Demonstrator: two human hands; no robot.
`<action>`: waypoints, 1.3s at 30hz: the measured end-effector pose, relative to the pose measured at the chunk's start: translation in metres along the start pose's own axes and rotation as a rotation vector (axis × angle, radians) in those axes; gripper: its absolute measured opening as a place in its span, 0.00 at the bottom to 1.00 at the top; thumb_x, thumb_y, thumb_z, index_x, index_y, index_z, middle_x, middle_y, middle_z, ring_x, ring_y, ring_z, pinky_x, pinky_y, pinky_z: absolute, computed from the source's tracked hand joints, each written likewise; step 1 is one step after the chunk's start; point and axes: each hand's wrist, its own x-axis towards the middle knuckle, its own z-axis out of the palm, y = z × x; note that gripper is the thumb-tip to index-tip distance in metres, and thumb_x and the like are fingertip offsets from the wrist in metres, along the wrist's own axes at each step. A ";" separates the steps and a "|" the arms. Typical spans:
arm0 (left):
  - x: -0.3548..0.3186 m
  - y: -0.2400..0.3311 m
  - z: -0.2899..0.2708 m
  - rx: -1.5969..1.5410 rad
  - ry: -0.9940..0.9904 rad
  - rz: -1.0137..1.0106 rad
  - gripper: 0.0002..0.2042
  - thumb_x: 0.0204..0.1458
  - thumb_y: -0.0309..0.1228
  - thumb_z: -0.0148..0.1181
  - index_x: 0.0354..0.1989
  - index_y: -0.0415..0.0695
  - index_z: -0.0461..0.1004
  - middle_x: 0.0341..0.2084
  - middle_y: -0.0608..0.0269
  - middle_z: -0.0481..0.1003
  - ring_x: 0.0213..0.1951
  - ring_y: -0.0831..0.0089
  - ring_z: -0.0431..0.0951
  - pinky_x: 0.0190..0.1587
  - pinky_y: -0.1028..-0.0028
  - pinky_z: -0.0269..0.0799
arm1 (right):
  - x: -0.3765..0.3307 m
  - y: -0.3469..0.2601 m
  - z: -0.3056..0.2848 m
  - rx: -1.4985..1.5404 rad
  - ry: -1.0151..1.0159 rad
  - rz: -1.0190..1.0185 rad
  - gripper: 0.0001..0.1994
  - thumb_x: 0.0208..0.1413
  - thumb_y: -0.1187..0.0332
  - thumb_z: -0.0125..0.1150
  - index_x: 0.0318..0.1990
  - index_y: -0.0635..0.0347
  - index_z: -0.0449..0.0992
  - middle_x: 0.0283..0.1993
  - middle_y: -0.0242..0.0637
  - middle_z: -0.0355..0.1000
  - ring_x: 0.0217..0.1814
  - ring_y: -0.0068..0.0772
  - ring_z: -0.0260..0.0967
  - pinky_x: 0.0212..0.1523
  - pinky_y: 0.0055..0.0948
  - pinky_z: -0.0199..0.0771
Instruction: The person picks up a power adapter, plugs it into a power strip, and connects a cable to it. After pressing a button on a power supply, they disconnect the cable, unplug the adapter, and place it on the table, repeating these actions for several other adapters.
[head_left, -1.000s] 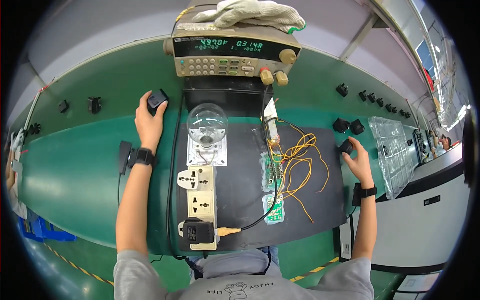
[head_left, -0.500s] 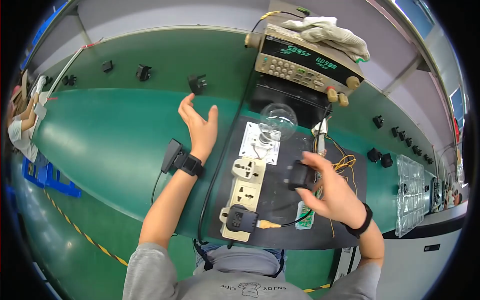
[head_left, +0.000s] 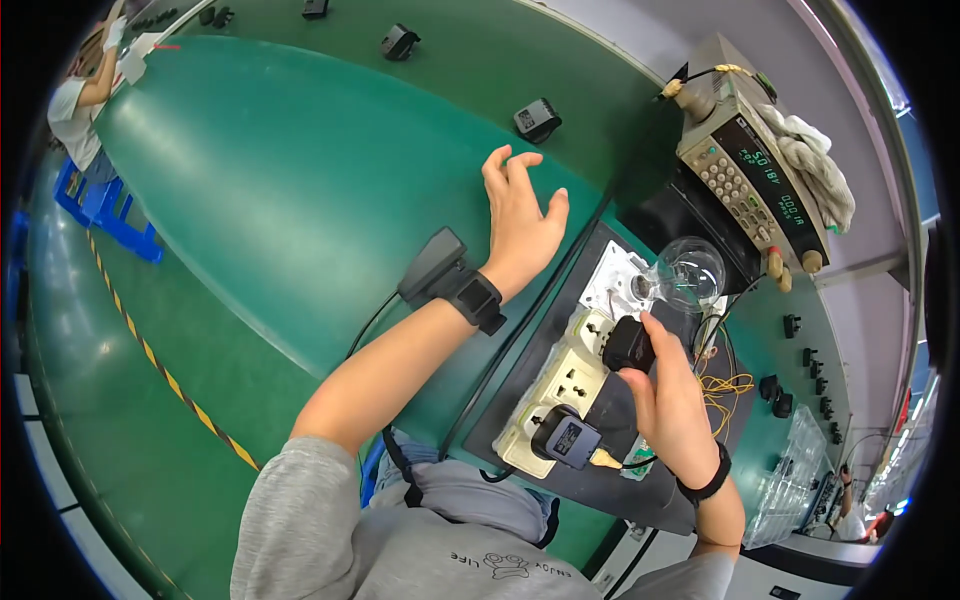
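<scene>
The right hand (head_left: 672, 398) has its fingers (head_left: 662, 338) clamped on a small black plug adapter (head_left: 628, 343), holding it right over the cream power strip (head_left: 556, 385) that lies on a black mat (head_left: 600, 478). Nearer the person than those fingers, a second black adapter (head_left: 566, 438) already sits in the strip, with an orange-tipped cable (head_left: 612, 461) leading off toward the wrist. Just beyond the fingers a clear glass bulb (head_left: 687, 275) stands on a white socket plate (head_left: 616, 281). Past the bulb, at the far edge of the counter (head_left: 280, 200), is a grey bench meter (head_left: 750, 170) with a lit display and a pale cloth (head_left: 815, 175) draped on top. Loose yellow wires (head_left: 735, 385) lie just to the right of the right hand.

The left hand (head_left: 520, 215) hovers over the green counter with its fingers (head_left: 500, 165) spread apart and empty, palm turned toward the mat's left edge. A black band with a small box (head_left: 450, 280) sits on that wrist, a cable trailing from it. Beyond the left fingers, well apart, another black adapter (head_left: 537, 120) rests on the counter, and more of them (head_left: 398, 42) lie farther along. Small black parts (head_left: 775, 392) dot the counter to the right of the mat. At the far left a second person (head_left: 80, 95) works at the same counter.
</scene>
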 end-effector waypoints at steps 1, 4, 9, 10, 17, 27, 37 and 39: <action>0.000 0.000 -0.001 0.001 0.005 -0.007 0.22 0.46 0.25 0.57 0.50 0.39 0.57 0.56 0.42 0.47 0.58 0.44 0.52 0.58 0.57 0.56 | 0.004 -0.004 0.000 -0.088 0.008 -0.037 0.26 0.53 0.75 0.56 0.59 0.69 0.56 0.47 0.51 0.65 0.41 0.48 0.68 0.37 0.32 0.72; 0.000 0.001 -0.002 -0.013 -0.007 -0.024 0.22 0.46 0.25 0.57 0.49 0.39 0.58 0.56 0.42 0.47 0.58 0.44 0.53 0.57 0.57 0.57 | 0.010 -0.013 0.001 -0.222 -0.028 -0.049 0.27 0.52 0.74 0.58 0.59 0.69 0.58 0.46 0.52 0.66 0.41 0.50 0.68 0.36 0.35 0.73; -0.001 0.006 0.001 0.031 -0.002 0.023 0.21 0.46 0.26 0.57 0.49 0.40 0.59 0.56 0.43 0.48 0.59 0.45 0.53 0.57 0.58 0.58 | 0.008 -0.011 0.005 -0.308 0.013 -0.025 0.27 0.52 0.70 0.59 0.59 0.68 0.60 0.45 0.52 0.66 0.40 0.49 0.69 0.36 0.37 0.73; -0.001 0.006 -0.001 0.014 0.002 0.043 0.20 0.47 0.26 0.58 0.48 0.40 0.60 0.56 0.44 0.48 0.59 0.47 0.53 0.57 0.59 0.57 | 0.008 -0.009 0.007 -0.286 0.014 -0.051 0.27 0.52 0.70 0.59 0.59 0.68 0.60 0.45 0.52 0.67 0.39 0.49 0.69 0.35 0.37 0.73; -0.042 0.052 -0.036 -0.268 -0.300 0.341 0.20 0.49 0.29 0.59 0.50 0.41 0.64 0.50 0.56 0.63 0.48 0.65 0.67 0.48 0.69 0.63 | -0.029 -0.011 -0.003 -0.236 0.190 -0.071 0.28 0.44 0.63 0.66 0.53 0.66 0.67 0.55 0.53 0.63 0.57 0.52 0.61 0.53 0.42 0.63; -0.106 0.085 -0.100 0.037 -1.052 0.350 0.23 0.41 0.31 0.68 0.47 0.39 0.69 0.44 0.56 0.72 0.45 0.59 0.70 0.49 0.66 0.63 | -0.081 0.012 -0.008 -0.031 0.202 0.033 0.06 0.44 0.70 0.66 0.29 0.61 0.78 0.21 0.32 0.69 0.22 0.31 0.61 0.37 0.30 0.54; -0.113 0.090 -0.109 -0.009 -0.931 0.409 0.27 0.36 0.35 0.71 0.46 0.40 0.69 0.44 0.55 0.73 0.46 0.58 0.72 0.49 0.65 0.64 | -0.049 0.036 0.009 0.020 0.380 0.020 0.06 0.46 0.71 0.65 0.32 0.61 0.78 0.22 0.32 0.69 0.26 0.29 0.64 0.39 0.29 0.53; -0.104 0.106 -0.111 -0.266 -0.691 0.389 0.26 0.35 0.36 0.72 0.44 0.39 0.69 0.43 0.52 0.73 0.46 0.56 0.72 0.49 0.63 0.65 | -0.048 0.037 0.008 0.004 0.375 0.003 0.07 0.45 0.72 0.65 0.32 0.62 0.78 0.23 0.32 0.69 0.26 0.29 0.64 0.37 0.28 0.54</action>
